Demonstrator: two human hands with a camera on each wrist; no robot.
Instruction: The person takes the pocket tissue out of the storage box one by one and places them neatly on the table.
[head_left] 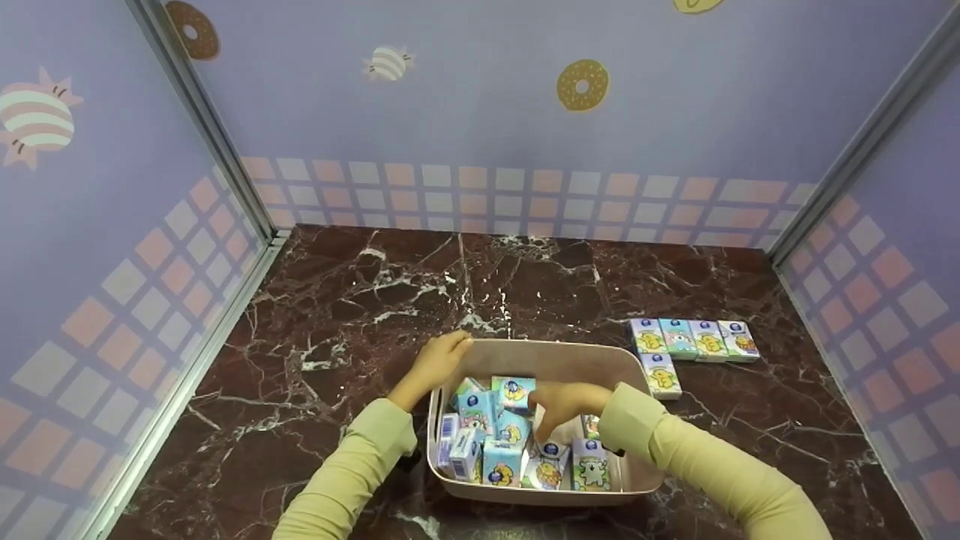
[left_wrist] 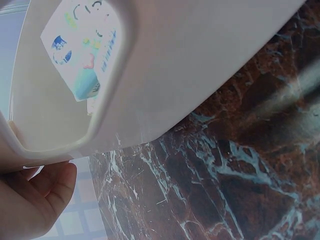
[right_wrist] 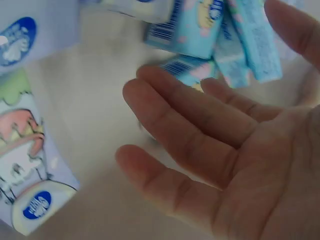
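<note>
A pale pinkish plastic bin [head_left: 555,495] stands on the dark marbled surface, holding several small cartoon-printed packs [head_left: 501,463] that look like pocket tissue packs. My left hand [head_left: 439,364] grips the bin's far left corner; in the left wrist view its fingers [left_wrist: 57,187] curl at the rim, beside a cut-out handle hole. Inside the bin, my right hand [head_left: 566,405] hovers over the packs with fingers spread and nothing held. The right wrist view shows its open palm, with blue packs [right_wrist: 187,30] past the fingertips and a white-and-purple pack [right_wrist: 22,160] to the side.
Right of the bin, several packs [head_left: 679,339] lie side by side in a row, with one more pack [head_left: 661,376] below the row's left end. Purple patterned panels [head_left: 480,112] enclose the marbled surface [head_left: 360,300] at the back and both sides.
</note>
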